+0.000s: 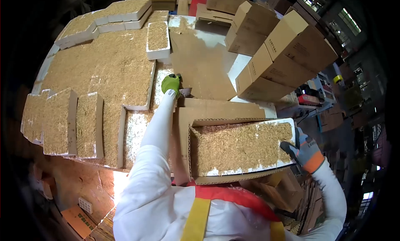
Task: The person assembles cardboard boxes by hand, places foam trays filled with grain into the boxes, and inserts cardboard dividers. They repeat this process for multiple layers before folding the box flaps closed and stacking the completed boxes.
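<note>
My left hand point(171, 83), in a green glove with dark fingertips, is stretched out over the table and closed. What it holds, if anything, I cannot make out; a small greyish piece point(185, 92) shows just beside it. My right hand point(306, 151), in a grey and orange glove, grips the right end of a white tray point(287, 125) covered with tan husk-like shavings point(243, 147). Most of that tray sits inside an open cardboard box point(192, 155) in front of my body, its right end by the box's edge.
More shavings-covered white trays point(158, 37) stand in rows at the table's left and back, packed tightly. Tall cardboard cartons point(287, 53) rise at the right. A flat cardboard sheet point(200, 70) lies mid-table. A yellow tape roll point(337, 79) is farther right.
</note>
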Motion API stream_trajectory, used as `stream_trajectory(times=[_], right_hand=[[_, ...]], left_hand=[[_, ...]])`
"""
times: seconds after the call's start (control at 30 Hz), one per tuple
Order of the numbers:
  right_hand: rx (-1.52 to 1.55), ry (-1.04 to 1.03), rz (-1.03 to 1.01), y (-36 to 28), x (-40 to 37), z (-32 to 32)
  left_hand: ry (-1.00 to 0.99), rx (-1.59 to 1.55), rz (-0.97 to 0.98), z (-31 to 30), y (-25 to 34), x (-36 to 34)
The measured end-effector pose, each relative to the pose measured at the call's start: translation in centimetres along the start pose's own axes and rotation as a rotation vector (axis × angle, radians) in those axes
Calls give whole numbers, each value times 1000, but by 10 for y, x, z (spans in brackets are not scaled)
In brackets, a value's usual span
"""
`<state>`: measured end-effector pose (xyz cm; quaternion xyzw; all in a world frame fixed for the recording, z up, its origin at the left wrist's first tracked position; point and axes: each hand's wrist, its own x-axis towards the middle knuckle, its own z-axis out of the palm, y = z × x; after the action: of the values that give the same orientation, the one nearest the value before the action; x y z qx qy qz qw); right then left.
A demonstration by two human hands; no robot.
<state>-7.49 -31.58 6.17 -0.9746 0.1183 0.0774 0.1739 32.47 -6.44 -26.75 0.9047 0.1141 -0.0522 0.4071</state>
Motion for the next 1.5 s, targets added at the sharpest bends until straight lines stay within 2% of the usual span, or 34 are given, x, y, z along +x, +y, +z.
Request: stream_trajectory(times=[0.03, 0.07, 0.1, 0.13, 0.17, 0.2, 0.27, 0.3, 0.33, 0.37, 0.47, 0.5, 0.53, 0.6, 0.63, 0.67, 0.73, 0.77, 0.8, 0.87, 0.93, 0.97, 1.0, 1.07, 1.1, 1.13, 1.17, 1.2, 1.27, 1.3, 1.33, 1.4, 1.47, 1.5], right_hand=[[-334, -84, -98, 11, 7, -4], [-427, -259, 145, -7, 23, -7], [-561, -330, 16, 5, 34, 3], [-691, -403, -104, 20, 41, 17], [-652, -467, -102, 12, 49, 23], [-608, -537, -94, -4, 56, 32], [-675, -614, -128, -18, 63, 39], [-705, -607, -161, -17, 66, 37], [-735, -601, -203, -18, 68, 35], [-786, -596, -227, -22, 68, 29], [-892, -401, -291, -52, 61, -8], [-743, -300, -307, -58, 62, -24], [-593, -195, -327, -64, 68, -39], [-287, 73, -391, -71, 86, -59], [-199, 185, -455, -72, 99, -64], [-111, 290, -512, -70, 113, -66], [-116, 520, -696, -61, 155, -59], [-141, 451, -668, -63, 167, -55], [-145, 302, -497, -63, 182, -44], [-97, 316, -360, -54, 214, -9], [-20, 589, -266, -54, 218, -8], [116, 765, -375, -49, 222, -11], [492, 745, -588, -37, 221, -19], [194, 803, -938, -36, 191, -67], [167, 636, -1022, -40, 177, -77], [144, 469, -1097, -46, 162, -80], [312, 230, -1059, -52, 147, -79], [329, 188, -909, -51, 128, -79], [175, 208, -811, -35, 107, -89], [379, 175, -807, -23, 91, -93], [424, 181, -762, -10, 72, -101], [426, 202, -690, 10, 42, -105], [412, 194, -682, 22, 24, -93], [347, 262, -697, 20, 15, -90]], left_hand=[[-26, -225, 38, 10, -15, 15], [-53, -450, 77, 19, -31, 31], [-97, -559, 108, 11, -31, 32], [-38, -526, 220, 0, -32, 33], [-10, -475, 280, -14, -32, 33], [13, -506, 230, -44, -15, 7], [-136, -943, 304, -79, 1, -12], [-7, -867, 297, -96, 8, -18], [-70, -872, 362, -121, 15, -31], [-26, -863, 395, -139, 21, -38], [222, -674, 493, -196, 51, -67], [390, -457, 509, -212, 58, -71], [418, -355, 563, -233, 76, -91], [659, -28, 1039, -260, 99, -98], [502, -59, 961, -271, 116, -118], [472, 7, 1090, -280, 127, -127], [326, -108, 1098, -283, 141, -138], [261, -237, 1058, -280, 142, -142], [193, -365, 1015, -274, 141, -144], [67, -644, 927, -272, 144, -154], [-63, -956, 827, -268, 138, -178], [-94, -943, 852, -269, 132, -183], [-97, -882, 904, -269, 127, -185], [-118, -757, 994, -265, 116, -190], [-121, -699, 951, -263, 122, -203], [-184, -708, 1002, -253, 128, -207], [-247, -717, 1054, -243, 133, -210], [-307, -728, 1105, -235, 137, -214], [-407, -723, 1064, -236, 143, -233], [-441, -718, 1076, -240, 144, -242], [-472, -712, 1093, -242, 142, -247], [-399, -408, 1094, -232, 105, -241], [-504, 136, 638, -229, 105, -258], [-517, 80, 672, -224, 96, -258]])
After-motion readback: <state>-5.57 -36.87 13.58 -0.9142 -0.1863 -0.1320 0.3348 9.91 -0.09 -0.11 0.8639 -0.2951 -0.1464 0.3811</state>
